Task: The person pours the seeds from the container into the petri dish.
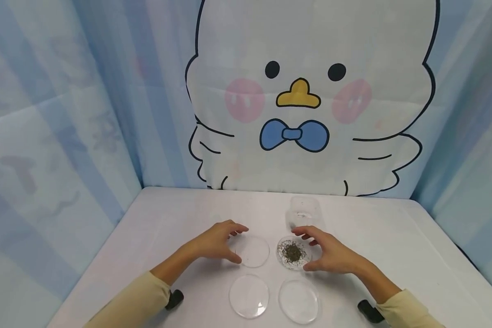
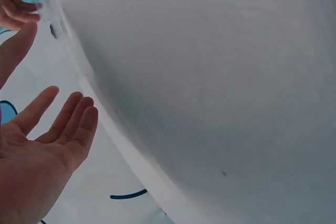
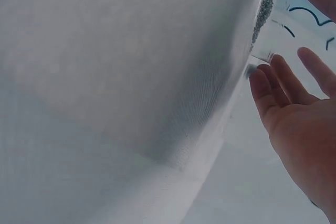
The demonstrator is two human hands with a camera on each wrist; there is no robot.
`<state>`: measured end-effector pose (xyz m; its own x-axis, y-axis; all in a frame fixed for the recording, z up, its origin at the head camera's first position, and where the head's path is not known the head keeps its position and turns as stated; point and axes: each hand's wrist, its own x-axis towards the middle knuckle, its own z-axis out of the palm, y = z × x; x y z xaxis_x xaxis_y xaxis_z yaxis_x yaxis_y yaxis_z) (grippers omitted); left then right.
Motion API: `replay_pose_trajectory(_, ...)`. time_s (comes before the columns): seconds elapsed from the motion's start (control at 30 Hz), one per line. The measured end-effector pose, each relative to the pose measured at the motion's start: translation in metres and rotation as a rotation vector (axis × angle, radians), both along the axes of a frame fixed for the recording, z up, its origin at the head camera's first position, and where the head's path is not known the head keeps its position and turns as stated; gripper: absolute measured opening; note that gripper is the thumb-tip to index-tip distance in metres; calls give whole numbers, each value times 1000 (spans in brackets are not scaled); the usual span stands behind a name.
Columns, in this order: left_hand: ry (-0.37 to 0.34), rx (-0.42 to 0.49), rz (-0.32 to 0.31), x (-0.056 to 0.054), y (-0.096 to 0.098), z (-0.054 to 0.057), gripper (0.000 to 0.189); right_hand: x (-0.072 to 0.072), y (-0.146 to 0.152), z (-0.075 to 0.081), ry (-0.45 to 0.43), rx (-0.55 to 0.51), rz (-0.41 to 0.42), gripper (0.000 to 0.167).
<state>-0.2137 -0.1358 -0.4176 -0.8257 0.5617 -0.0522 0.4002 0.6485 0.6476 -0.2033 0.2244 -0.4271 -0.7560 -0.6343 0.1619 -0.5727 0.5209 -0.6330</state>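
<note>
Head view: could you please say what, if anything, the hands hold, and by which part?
Nothing appears held: the left hand is open beside a clear dish, the right hand open beside the granule dish; whether either touches its dish cannot be told.

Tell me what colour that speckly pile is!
The pile is dark brownish, clearest in the head view.

head view forward and down, wrist views close, table (image 1: 188,212) shared
</note>
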Motion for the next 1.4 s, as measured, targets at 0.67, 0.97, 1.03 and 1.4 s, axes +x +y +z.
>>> replay_pose_trajectory(0.67,31,-207,6,6,32,9,85,0,-3,-2,-27,69,4,87)
replay_pose_trajectory(0.97,49,-250,26,4,39,7,82,-6,-4,-1,-17,100,-9,88)
replay_pose_trajectory(1.03,47,-254,30,4,40,7,81,-6,-4,0,-20,103,-7,88)
replay_pose_trajectory(1.4,76,-251,-13,-1,40,22,75,-5,-4,3,-16,116,-20,87)
